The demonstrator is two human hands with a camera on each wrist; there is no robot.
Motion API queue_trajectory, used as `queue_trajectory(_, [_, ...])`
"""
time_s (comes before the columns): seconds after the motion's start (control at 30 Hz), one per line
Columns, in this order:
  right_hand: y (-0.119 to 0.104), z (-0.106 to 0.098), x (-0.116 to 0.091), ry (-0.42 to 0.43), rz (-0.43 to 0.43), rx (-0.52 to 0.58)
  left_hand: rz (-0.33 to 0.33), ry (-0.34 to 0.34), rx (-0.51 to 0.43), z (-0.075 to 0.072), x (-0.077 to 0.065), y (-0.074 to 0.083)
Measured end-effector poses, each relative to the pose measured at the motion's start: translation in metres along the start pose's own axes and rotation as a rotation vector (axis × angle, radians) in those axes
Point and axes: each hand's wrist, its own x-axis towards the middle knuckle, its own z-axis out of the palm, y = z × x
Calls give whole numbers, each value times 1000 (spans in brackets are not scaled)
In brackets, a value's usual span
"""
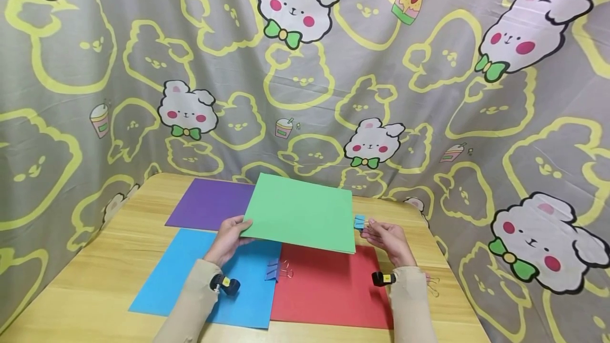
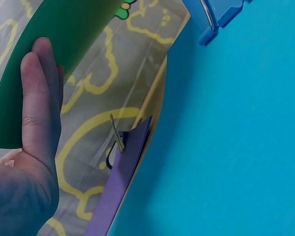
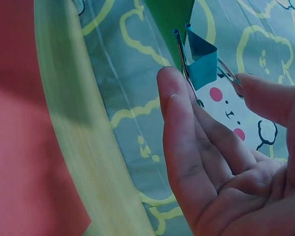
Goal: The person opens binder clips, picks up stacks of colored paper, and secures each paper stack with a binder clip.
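My left hand (image 1: pixel 230 240) grips the lower left corner of a green paper stack (image 1: pixel 300 213), thumb on top and fingers beneath. The stack is held up, tilted, above the table. In the left wrist view, straight fingers (image 2: pixel 36 98) lie along its underside. At its right edge, my right hand (image 1: pixel 389 240) pinches a light-blue binder clip (image 1: pixel 359 222) by its wire handles. The right wrist view shows that clip (image 3: pixel 204 69) with its mouth parted, toward the green paper (image 3: pixel 172 19). Whether clip and paper touch, I cannot tell.
Blue paper (image 1: pixel 162 274), red paper (image 1: pixel 329 295) and purple paper (image 1: pixel 205 205) lie on the wooden table (image 1: pixel 86 279). A purple binder clip (image 1: pixel 271 270) sits on the blue paper's right edge. Pink clip handles (image 1: pixel 432 282) show beside my right sleeve. A patterned curtain (image 1: pixel 305 78) hangs behind.
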Motion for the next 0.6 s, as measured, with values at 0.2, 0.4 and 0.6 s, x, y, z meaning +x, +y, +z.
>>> queue_trajectory(0.2, [-1, -1, 0, -29, 7, 32, -2, -4, -8, 0, 1, -1])
queue_trajectory(0.4, [-3, 0, -3, -44, 13, 42, 2, -11, -9, 0, 2, -2])
queue_trajectory(0.6, [-5, -1, -4, -60, 15, 52, -2, -9, -6, 0, 2, -3])
